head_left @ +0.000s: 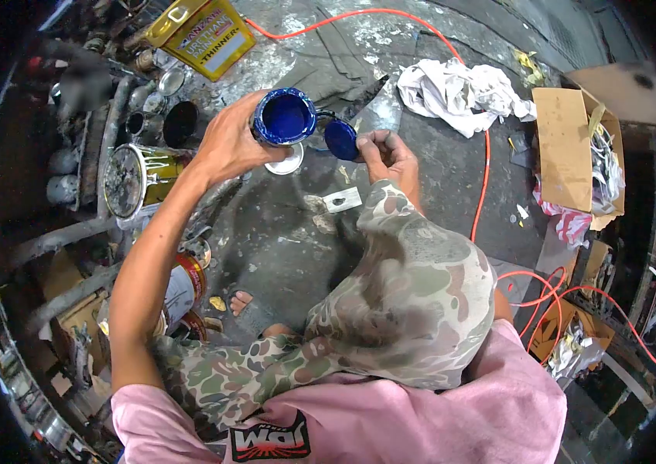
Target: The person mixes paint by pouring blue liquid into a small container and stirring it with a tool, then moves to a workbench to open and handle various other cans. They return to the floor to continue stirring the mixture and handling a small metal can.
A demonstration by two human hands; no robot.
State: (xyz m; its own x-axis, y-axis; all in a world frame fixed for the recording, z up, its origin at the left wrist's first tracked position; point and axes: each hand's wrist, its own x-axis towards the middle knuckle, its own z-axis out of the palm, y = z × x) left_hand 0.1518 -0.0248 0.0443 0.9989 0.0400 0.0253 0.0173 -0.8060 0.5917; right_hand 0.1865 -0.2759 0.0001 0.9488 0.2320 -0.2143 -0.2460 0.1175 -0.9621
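Observation:
My left hand [231,133] is wrapped around an open paint can [285,116], its mouth tilted toward me. Deep blue paint shows inside, and blue and white smears mark the rim. Just to the right, my right hand [390,155] pinches the edge of a round lid [341,139] coated in blue paint. The lid is off the can, with a small gap between them. Below the can, a white round lid or disc [285,161] is partly hidden by it. A pale rectangular piece with a dark spot [342,199] lies on the floor nearer to me.
A yellow thinner tin [203,39] stands at the back left, with a paint-streaked can [127,182] nearer. White cloth [459,93] lies at the back. An orange hose [486,178] crosses the floor near a cardboard box [564,147] of scraps.

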